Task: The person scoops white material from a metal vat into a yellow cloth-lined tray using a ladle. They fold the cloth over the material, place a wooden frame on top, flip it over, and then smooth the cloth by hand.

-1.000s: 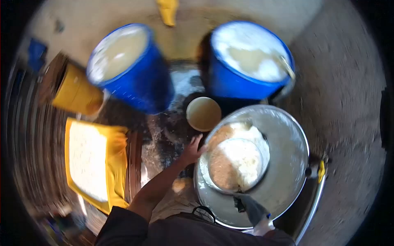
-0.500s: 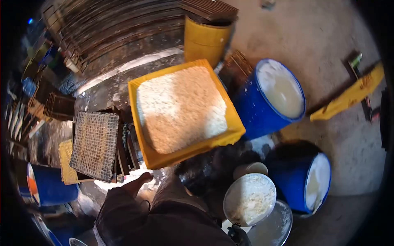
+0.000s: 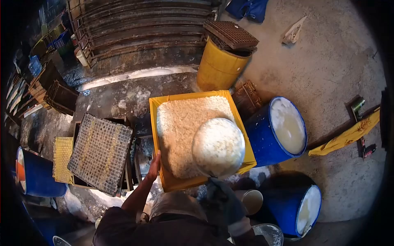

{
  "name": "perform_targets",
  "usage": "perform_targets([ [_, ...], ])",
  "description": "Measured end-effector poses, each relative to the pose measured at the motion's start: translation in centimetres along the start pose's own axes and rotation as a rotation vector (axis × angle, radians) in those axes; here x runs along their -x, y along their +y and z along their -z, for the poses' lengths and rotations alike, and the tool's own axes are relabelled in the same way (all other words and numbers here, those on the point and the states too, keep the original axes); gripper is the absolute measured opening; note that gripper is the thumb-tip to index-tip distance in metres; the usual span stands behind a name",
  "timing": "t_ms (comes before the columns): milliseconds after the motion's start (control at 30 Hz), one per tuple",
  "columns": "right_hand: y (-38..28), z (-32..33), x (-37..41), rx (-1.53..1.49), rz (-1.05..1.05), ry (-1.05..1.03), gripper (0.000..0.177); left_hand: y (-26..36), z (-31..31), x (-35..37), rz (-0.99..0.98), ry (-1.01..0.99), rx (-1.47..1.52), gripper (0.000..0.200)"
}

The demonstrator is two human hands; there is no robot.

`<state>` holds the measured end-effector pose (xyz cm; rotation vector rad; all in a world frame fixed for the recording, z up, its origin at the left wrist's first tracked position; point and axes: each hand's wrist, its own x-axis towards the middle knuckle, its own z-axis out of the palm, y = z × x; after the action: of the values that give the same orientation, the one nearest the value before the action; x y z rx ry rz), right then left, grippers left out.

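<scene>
The bowl (image 3: 218, 146), round and heaped level with a white, crumbly, moist-looking mass, is held tilted above the near right corner of the yellow tray (image 3: 188, 96). The right hand (image 3: 221, 194), in a dark glove, grips the bowl from beneath at its near edge; its fingertips are hidden under the bowl. The left hand (image 3: 155, 166) is bare and lies with its fingers stretched out against the tray's left rim, holding nothing. The tray is square, with a filling (image 3: 178, 131) of the same coarse pale crumbs up to its brim. The ground is rough grey concrete floor (image 3: 328, 61), wet and smeared white near the tray. Rusty brown slatted racks (image 3: 143, 24) are stacked at the far side. Left of the tray lies a square wire mesh grid (image 3: 100, 151), with a yellow woven mat (image 3: 62, 158) just beside it. Right of the tray stands a blue barrel (image 3: 262, 135) holding cloudy whitish liquid, and a second blue barrel (image 3: 287, 205) nearer the person holds the same. A yellow drum (image 3: 219, 67) beyond the tray bears a brown grate (image 3: 232, 35) on top. A small pale cup (image 3: 251, 201) sits below the gloved hand.
</scene>
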<state>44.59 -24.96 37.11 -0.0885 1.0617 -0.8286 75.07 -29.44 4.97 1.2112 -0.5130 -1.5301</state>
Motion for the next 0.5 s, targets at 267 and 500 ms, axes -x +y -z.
perform_targets([
  [267,0.3,9.5,-20.6,0.288,-0.05,-0.042,0.022,1.9,-1.0,0.5,0.041,0.085,-0.117,0.07],
  [500,-8.0,21.4,-24.0,0.274,0.958,0.639,0.01,3.3,-2.4,1.7,-0.23,0.411,-0.949,0.064],
])
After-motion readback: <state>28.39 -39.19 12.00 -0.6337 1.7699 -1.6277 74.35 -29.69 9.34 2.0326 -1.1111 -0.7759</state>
